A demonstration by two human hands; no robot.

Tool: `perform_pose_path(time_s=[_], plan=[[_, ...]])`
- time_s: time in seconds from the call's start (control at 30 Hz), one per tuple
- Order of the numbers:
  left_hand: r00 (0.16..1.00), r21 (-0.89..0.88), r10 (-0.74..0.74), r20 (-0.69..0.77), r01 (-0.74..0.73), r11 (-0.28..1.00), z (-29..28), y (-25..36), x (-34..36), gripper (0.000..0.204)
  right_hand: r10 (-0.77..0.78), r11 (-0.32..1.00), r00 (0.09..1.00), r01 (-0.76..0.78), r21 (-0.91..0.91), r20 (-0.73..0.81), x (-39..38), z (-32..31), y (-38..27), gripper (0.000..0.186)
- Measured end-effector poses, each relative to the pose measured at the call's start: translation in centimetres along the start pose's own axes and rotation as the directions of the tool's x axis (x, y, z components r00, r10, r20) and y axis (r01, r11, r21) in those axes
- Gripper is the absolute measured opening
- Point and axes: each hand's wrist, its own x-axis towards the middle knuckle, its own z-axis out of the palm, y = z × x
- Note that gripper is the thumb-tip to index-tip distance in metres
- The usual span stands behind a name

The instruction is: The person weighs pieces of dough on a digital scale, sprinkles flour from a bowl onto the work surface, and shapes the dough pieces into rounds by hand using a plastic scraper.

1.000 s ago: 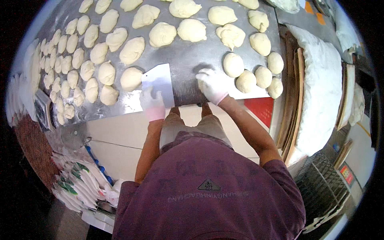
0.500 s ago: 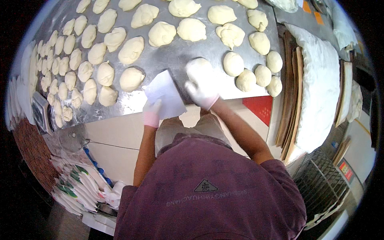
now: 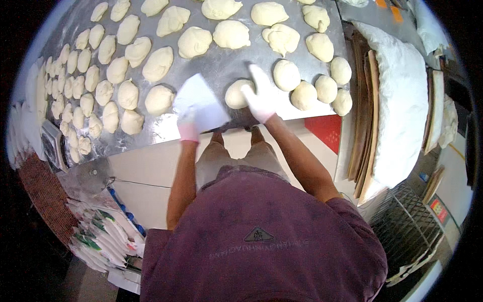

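My left hand [image 3: 186,122], in a white glove with a pink cuff, is closed on the lower left edge of a pale, flat dough scraper [image 3: 202,101] held over the near edge of the steel table [image 3: 206,68]. My right hand [image 3: 261,95], gloved in white, rests its thumb side against a dough ball [image 3: 237,94], fingers stretched away from me. Just right of it sit several smooth, round balls, among them a dough ball [image 3: 287,75]. Rougher pieces lie left and beyond, such as a dough lump [image 3: 160,99].
A scale [image 3: 53,143] stands at the table's left end. On the right are upright wooden boards [image 3: 371,110], a white cloth-like bundle [image 3: 397,100] and a wire rack [image 3: 410,229]. White bags [image 3: 100,234] lie low on the left. A red panel [image 3: 324,132] shows under the table.
My right hand has turned and shifted slightly right, exposing the dough ball now at its left side. The left hand has moved up and a little left with the scraper.
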Motion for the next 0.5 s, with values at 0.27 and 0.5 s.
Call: perform_pose_path(time_s=[0.27,0.5], plan=[[0.979,0.107,-0.198,-0.045,0.201,0.974,1.3,5.9,-3.1,0.033,-0.152,0.960,0.983,0.171,-0.222,0.098,-1.5,-4.1,2.7,0.034],[0.886,-0.161,-0.179,-0.428,0.120,0.980,-14.8,-1.7,-5.8,0.038,-0.043,0.987,0.975,0.075,-0.142,0.216,-0.3,-1.4,-4.0,0.040]])
